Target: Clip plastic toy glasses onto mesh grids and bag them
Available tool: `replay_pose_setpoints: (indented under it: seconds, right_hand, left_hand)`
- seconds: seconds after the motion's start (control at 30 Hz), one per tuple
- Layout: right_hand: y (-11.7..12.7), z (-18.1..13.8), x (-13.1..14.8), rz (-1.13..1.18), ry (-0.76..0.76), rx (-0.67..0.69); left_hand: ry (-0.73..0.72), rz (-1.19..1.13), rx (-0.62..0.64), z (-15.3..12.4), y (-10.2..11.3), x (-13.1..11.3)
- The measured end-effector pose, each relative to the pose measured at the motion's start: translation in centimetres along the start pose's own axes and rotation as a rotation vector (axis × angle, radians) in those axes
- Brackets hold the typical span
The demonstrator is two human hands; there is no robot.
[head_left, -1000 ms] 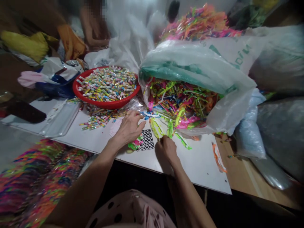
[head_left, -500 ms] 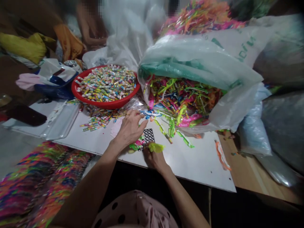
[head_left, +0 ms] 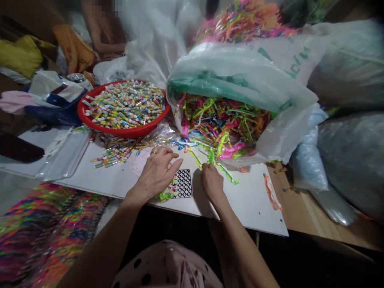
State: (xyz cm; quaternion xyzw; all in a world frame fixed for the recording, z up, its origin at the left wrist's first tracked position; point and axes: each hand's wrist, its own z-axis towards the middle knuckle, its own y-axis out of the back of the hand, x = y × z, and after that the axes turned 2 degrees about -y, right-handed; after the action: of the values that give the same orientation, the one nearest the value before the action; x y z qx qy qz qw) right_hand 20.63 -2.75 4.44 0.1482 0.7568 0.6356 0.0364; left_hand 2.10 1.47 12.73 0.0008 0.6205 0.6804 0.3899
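Note:
My left hand [head_left: 157,172] lies flat, fingers together, on a small pile of green and pink plastic pieces [head_left: 168,193] at the near edge of the white board [head_left: 249,200]. Right of it sits a black lattice square [head_left: 183,183]. My right hand [head_left: 211,182] is curled, its fingertips pinching a green strip [head_left: 210,158] at the foot of the heap of coloured plastic strips [head_left: 222,124]. That heap spills out of a big translucent bag [head_left: 240,80] lying on its side.
A red basin [head_left: 123,130] holds small colourful wrapped tubes, with loose ones [head_left: 117,151] before it. Clear plastic sleeves [head_left: 57,156] lie left. Bright bundles [head_left: 45,224] fill the floor at lower left. More bags [head_left: 351,160] crowd the right. Another person [head_left: 102,32] sits beyond.
My right hand put a yellow-green piece by the lattice half a second ago and has moved back up to the heap's edge. The left hand stayed on its pile.

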Motion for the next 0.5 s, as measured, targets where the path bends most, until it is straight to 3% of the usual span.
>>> replay_pose_setpoints:
  seconds: [0.1, 0.17, 0.27, 0.4, 0.5]
  right_hand:
    - [-0.4, 0.9, -0.9, 0.013, -0.021, 0.031]
    - [-0.7, 0.7, -1.1, 0.183, 0.052, 0.035]
    - [-1.3, -0.1, -0.5, 0.535, 0.181, -0.090]
    - [-3.2, -0.2, 1.5, 0.753, 0.206, -0.080]
    - [-4.6, 0.6, 2.3, 0.770, 0.132, -0.057]
  left_hand:
    - [0.024, -0.052, -0.046, 0.2, 0.4, 0.4]
    - [0.074, -0.087, -0.151, 0.9, 0.9, 1.2]
    - [0.135, -0.045, -0.234, 2.7, 1.4, 1.9]
    - [0.138, 0.071, 0.098, 4.3, 0.8, 0.8]
    - [0.130, 0.116, 0.187, 4.4, 0.3, -0.4]
